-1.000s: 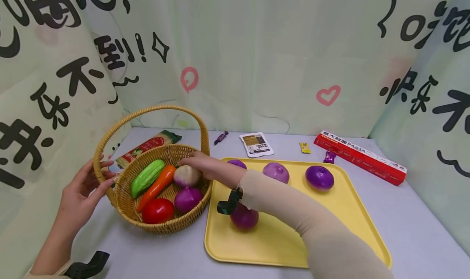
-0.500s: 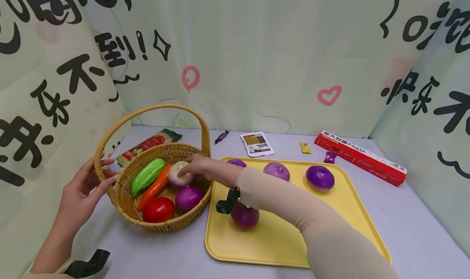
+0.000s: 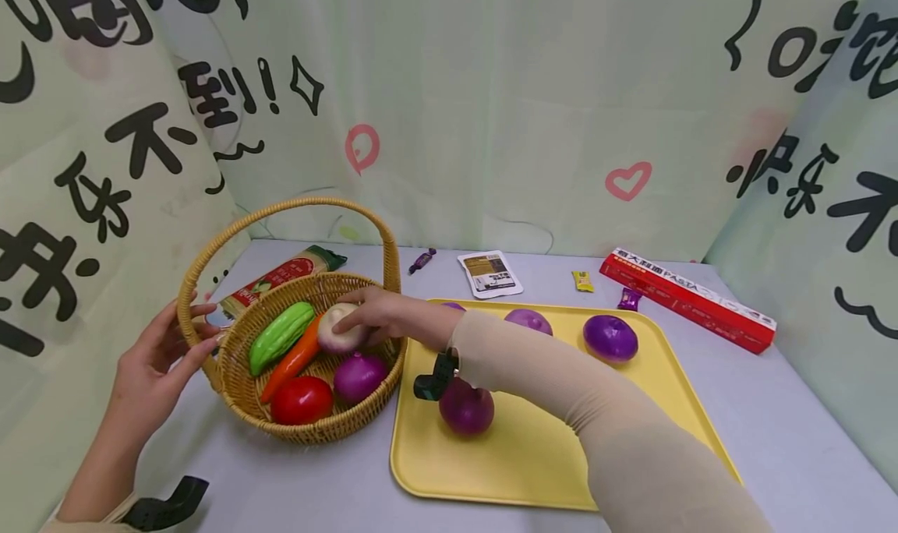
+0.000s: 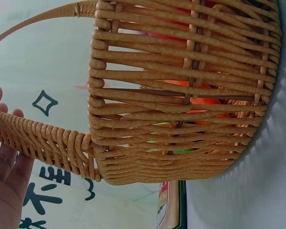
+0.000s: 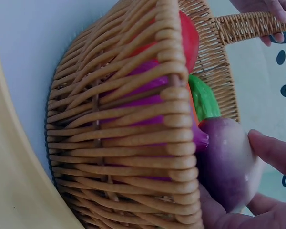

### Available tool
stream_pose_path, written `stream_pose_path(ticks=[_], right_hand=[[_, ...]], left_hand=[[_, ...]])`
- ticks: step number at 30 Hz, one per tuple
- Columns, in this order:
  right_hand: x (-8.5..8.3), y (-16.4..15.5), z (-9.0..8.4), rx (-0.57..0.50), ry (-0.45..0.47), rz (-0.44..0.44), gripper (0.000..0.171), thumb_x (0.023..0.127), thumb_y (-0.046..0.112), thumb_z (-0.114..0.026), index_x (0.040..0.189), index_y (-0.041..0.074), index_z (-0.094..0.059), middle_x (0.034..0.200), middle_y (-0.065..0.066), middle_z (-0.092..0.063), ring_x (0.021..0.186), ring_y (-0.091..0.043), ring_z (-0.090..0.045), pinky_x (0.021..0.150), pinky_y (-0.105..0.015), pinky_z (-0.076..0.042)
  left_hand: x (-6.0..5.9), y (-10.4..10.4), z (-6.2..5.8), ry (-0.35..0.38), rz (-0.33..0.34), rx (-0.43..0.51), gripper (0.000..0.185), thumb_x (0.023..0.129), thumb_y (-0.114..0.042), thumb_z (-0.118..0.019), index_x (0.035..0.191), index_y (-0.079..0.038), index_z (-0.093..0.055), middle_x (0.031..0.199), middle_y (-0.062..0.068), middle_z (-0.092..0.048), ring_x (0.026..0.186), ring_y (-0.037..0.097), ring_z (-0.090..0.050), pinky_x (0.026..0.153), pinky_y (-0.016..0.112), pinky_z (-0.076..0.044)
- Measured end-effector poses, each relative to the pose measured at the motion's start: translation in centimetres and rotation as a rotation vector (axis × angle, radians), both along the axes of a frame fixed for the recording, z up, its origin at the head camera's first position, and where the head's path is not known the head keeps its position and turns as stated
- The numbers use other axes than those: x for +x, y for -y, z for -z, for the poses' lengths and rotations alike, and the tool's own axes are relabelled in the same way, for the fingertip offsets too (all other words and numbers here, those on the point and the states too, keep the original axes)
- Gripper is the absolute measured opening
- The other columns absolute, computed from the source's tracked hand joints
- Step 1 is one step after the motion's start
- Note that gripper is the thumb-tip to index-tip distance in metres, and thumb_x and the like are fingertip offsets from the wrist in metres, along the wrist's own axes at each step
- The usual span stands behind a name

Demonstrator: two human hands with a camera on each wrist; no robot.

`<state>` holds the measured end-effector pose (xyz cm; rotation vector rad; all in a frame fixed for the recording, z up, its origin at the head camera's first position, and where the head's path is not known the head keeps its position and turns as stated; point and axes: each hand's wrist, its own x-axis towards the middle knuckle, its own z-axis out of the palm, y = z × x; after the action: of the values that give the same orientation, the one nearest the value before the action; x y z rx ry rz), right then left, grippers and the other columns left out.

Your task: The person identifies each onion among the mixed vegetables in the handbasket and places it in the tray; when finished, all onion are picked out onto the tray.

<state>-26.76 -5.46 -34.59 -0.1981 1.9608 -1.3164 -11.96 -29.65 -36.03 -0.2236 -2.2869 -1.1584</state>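
Note:
My right hand [image 3: 372,315] reaches over the rim of a wicker basket [image 3: 242,389] and grips a pale purple-white onion [image 3: 338,330], seen close up as the onion [image 5: 231,162] between thumb and fingers. In the basket lie a green cucumber [image 3: 282,336], an orange carrot [image 3: 291,361], a red tomato [image 3: 302,400] and a purple onion [image 3: 358,375]. My left hand [image 3: 157,358] rests with straight fingers against the basket's handle [image 4: 38,138] at its left base. A yellow tray [image 3: 533,471] to the right carries purple onions [image 3: 466,407].
Behind the basket lies a pasta packet [image 3: 281,276]. At the back of the table are a small purple candy [image 3: 422,260], a white sachet [image 3: 489,274], a yellow sweet [image 3: 581,282] and a long red box [image 3: 687,299]. Printed curtains close off three sides.
My right hand has closed round the pale onion in the basket and lifted it slightly up and left. The left hand stays at the handle.

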Motion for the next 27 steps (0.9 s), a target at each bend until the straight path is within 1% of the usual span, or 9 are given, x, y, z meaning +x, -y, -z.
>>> stream_pose_path(ticks=[3,6,13,17,21,25,27], right_hand=[[0.0,0.1,-0.3,-0.012,0.023,0.008,0.063,0.084,0.009,-0.068,0.141,0.014,-0.043,0.138,-0.013,-0.043,0.108,-0.025,-0.055,0.089,-0.045,-0.054],[0.0,0.2,-0.5,-0.016,0.024,0.006,0.062,0.085,0.01,-0.068,0.142,0.014,-0.043,0.137,-0.013,-0.044,0.108,-0.026,-0.056,0.088,-0.044,-0.054],[-0.1,0.0,-1.3,-0.037,-0.002,-0.01,0.062,0.087,0.012,-0.066,0.143,0.015,-0.041,0.142,-0.013,-0.039,0.113,-0.027,-0.053,0.094,-0.049,-0.05],[0.1,-0.5,-2.0,-0.053,-0.015,-0.019,0.063,0.086,0.01,-0.067,0.143,0.017,-0.041,0.143,-0.013,-0.037,0.11,-0.025,-0.053,0.096,-0.05,-0.049],[0.3,-1.1,-2.6,-0.096,-0.028,-0.05,0.064,0.087,0.007,-0.065,0.144,0.019,-0.04,0.143,-0.014,-0.037,0.106,-0.024,-0.054,0.097,-0.05,-0.048],[0.6,-1.9,-3.1,-0.126,-0.088,-0.112,0.065,0.087,0.007,-0.065,0.145,0.021,-0.038,0.141,-0.015,-0.039,0.104,-0.021,-0.054,0.095,-0.048,-0.05],[0.7,-2.4,-3.4,-0.117,-0.155,-0.146,0.065,0.087,0.008,-0.065,0.144,0.022,-0.039,0.14,-0.013,-0.041,0.102,-0.019,-0.053,0.089,-0.044,-0.054]], left_hand=[[0.0,0.0,0.0,0.0,0.002,0.001,0.067,0.084,0.007,-0.062,0.143,-0.014,-0.039,0.118,-0.027,-0.054,0.098,-0.012,-0.056,0.08,0.001,-0.044],[0.0,0.0,0.0,0.002,0.002,0.002,0.067,0.084,0.006,-0.062,0.143,-0.015,-0.039,0.119,-0.026,-0.054,0.098,-0.012,-0.056,0.08,0.001,-0.045],[0.0,-0.1,0.0,0.01,-0.001,0.004,0.067,0.085,0.006,-0.062,0.143,-0.015,-0.039,0.118,-0.027,-0.054,0.098,-0.012,-0.056,0.08,0.0,-0.044],[0.0,-0.1,0.0,0.01,-0.001,0.004,0.067,0.084,0.006,-0.063,0.143,-0.015,-0.039,0.118,-0.028,-0.053,0.098,-0.011,-0.057,0.08,0.0,-0.044],[0.0,-0.1,0.0,0.007,-0.002,0.002,0.067,0.085,0.005,-0.063,0.143,-0.015,-0.039,0.119,-0.028,-0.053,0.098,-0.011,-0.057,0.08,0.0,-0.044],[0.0,-0.1,-0.1,0.002,-0.002,0.002,0.066,0.085,0.006,-0.062,0.143,-0.014,-0.039,0.118,-0.028,-0.053,0.098,-0.01,-0.057,0.08,0.0,-0.044],[0.0,-0.1,-0.1,0.0,-0.003,0.002,0.066,0.085,0.006,-0.062,0.143,-0.014,-0.039,0.118,-0.028,-0.054,0.098,-0.01,-0.057,0.08,0.0,-0.044]])
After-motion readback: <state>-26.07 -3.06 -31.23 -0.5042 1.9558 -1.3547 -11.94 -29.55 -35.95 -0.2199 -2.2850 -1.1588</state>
